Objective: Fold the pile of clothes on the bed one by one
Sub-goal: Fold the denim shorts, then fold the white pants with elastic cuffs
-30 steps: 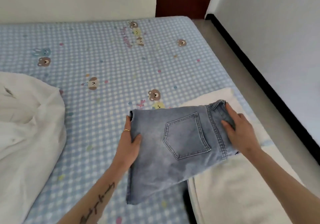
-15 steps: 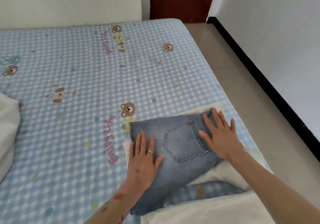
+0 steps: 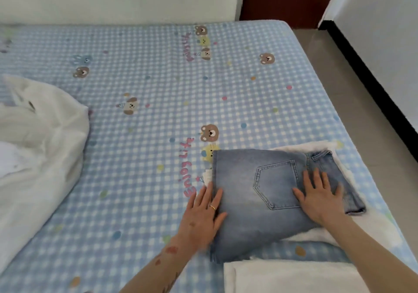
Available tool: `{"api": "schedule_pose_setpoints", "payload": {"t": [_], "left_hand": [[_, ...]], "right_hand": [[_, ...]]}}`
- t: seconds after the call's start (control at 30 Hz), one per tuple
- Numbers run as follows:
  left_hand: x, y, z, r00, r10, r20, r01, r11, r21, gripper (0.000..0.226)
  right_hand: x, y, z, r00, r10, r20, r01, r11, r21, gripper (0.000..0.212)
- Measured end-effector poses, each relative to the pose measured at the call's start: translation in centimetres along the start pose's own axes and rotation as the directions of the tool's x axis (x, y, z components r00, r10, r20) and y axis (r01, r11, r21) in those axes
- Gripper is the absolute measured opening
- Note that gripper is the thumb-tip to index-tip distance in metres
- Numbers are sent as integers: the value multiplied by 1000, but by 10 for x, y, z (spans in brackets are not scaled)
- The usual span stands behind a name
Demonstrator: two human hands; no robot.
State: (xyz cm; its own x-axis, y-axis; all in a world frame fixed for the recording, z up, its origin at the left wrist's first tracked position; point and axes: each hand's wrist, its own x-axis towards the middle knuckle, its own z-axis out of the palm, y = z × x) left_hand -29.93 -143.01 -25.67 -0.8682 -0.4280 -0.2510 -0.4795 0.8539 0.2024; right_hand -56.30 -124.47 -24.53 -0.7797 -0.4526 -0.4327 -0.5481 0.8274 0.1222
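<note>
A folded pair of light blue jeans [image 3: 260, 193] lies on the bed [image 3: 147, 157], near the bed's right edge and close to the person. The back pocket [image 3: 274, 184] faces up, and the waistband end points toward the right, with a belt loop showing there. The jeans rest partly on a white fluffy cloth [image 3: 316, 235], which shows past them at the top right and again at the lower right. A small bit of white also shows at the left edge of the jeans.

The left hand [image 3: 203, 215] lies flat with its fingers spread and straight. It sits across the left edge of the jeans, partly on the denim and partly on the sheet, and grips nothing. A ring [image 3: 212, 207] shows on one finger. The right hand [image 3: 321, 197] lies flat on the jeans just right of the pocket, palm down, fingers fanned out and straight, holding nothing.

A second white cloth [image 3: 294, 277], folded, lies at the bottom edge of the view, just below the jeans. At the far left of the bed sits a rumpled heap of white fabric [image 3: 38, 148], well apart from the jeans. The sheet is blue and white checked with small bears printed on it. To the right of the bed runs a grey floor [image 3: 362, 102] along a white wall with a black base strip.
</note>
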Motion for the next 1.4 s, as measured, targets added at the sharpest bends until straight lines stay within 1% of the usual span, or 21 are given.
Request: {"api": "schedule_pose_setpoints", "payload": {"t": [0.07,0.1,0.13,0.2,0.23,0.27,0.3,0.33,0.37,0.43,0.6,0.67,0.77,0.83,0.9,0.97,1.0,1.1,1.23,1.3,1.4], "left_hand": [[-52,-41,-13,996,-79,45,80,997,-16,68],[-81,-64,-22,989,-148,29,147,988,37,66],[-104,-85,-29,973,-221,73,217,975,56,66],[-164,-141,-43,922,-374,103,371,927,44,57],[-190,-169,-49,903,-428,27,425,902,70,54],[-215,-197,-55,874,-485,34,483,874,50,59],[-238,-221,-58,842,-538,19,538,842,37,53],[-263,-245,-61,811,-584,28,584,811,1,36],[-283,-270,-60,775,-632,12,632,774,-46,37],[-317,-318,-54,750,-660,46,660,742,-118,63],[-373,-395,-50,657,-745,115,749,627,-213,61],[-386,-418,-45,661,-747,73,731,619,-287,60],[-405,-453,-39,696,-716,55,697,655,-292,57],[-417,-475,-34,707,-703,73,689,662,-294,57],[-429,-498,-30,715,-694,81,681,665,-308,57],[-439,-517,-24,741,-668,68,648,685,-333,57],[-444,-526,-22,752,-657,54,632,695,-342,57],[-449,-545,-22,771,-637,11,603,724,-336,55],[-436,-557,-35,801,-595,-70,533,761,-369,61],[-428,-556,-46,804,-578,-141,494,780,-385,72],[-419,-544,-63,829,-528,-185,443,822,-358,94]], "right_hand": [[-33,-41,-4,1000,-21,11,19,989,144,67],[-52,-64,-3,998,-56,18,52,979,198,64],[-70,-82,-1,995,-92,30,83,970,228,61],[-106,-132,1,981,-189,51,164,937,308,59],[-122,-157,0,973,-221,62,186,917,352,59],[-136,-183,-2,968,-241,75,195,903,383,59],[-148,-204,-3,964,-251,90,199,901,385,58],[-160,-230,-7,959,-264,103,207,902,378,58],[-172,-256,-11,949,-291,119,228,898,377,59],[-199,-313,-18,925,-345,159,255,875,412,60],[-267,-465,-21,852,-510,121,405,787,465,61],[-297,-529,-10,791,-610,45,531,721,444,61],[-337,-623,18,645,-764,-11,711,595,375,63],[-356,-676,42,559,-829,29,791,543,283,68],[-366,-716,64,546,-829,120,811,560,172,79],[-368,-735,74,585,-800,138,799,597,70,96],[-368,-741,74,598,-794,109,795,605,45,93],[-365,-739,73,593,-793,-137,803,594,41,35],[-365,-714,40,673,-725,-150,714,582,389,35],[-377,-684,10,709,-703,-58,618,579,533,29],[-408,-627,-42,723,-687,-71,572,538,619,32]]}}
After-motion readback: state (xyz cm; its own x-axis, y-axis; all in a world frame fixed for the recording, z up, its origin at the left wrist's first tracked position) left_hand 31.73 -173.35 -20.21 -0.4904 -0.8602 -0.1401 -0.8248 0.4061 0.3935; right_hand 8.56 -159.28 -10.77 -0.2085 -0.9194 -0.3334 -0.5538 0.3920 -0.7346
